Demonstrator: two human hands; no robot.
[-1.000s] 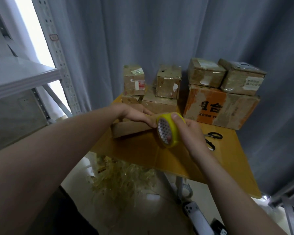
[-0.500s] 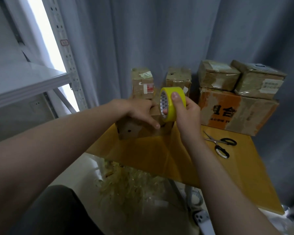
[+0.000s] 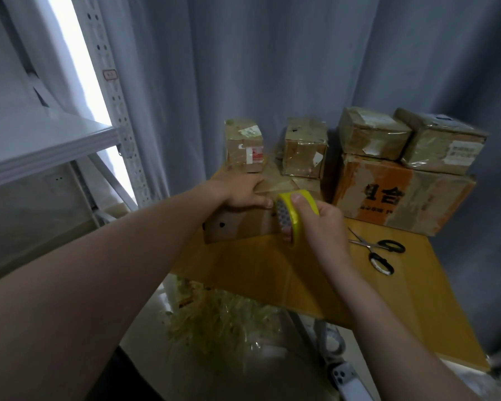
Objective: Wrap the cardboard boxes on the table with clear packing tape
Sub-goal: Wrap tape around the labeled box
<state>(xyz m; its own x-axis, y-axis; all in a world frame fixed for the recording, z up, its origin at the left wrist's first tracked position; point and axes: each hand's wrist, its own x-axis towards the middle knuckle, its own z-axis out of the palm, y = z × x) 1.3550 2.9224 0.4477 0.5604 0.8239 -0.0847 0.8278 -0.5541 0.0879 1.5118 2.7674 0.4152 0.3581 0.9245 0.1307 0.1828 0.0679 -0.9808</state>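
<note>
Cardboard box (image 3: 240,227) sits on the near left part of the yellow table (image 3: 402,299). The left hand (image 3: 240,192) lies on top of it with flat fingers and presses down; it is not curled round anything. The right hand (image 3: 321,227) grips a yellow tape roll (image 3: 294,218), with the thumb over the top, just beside the right end of the box. Black scissors (image 3: 379,250) lie on the table to the right of that hand. Two small boxes (image 3: 245,149) stand at the far side. At the far right, a big orange box (image 3: 402,198) has two more boxes (image 3: 443,143) on top. A messy tape pile (image 3: 214,316) lies on the floor under the table.
</note>
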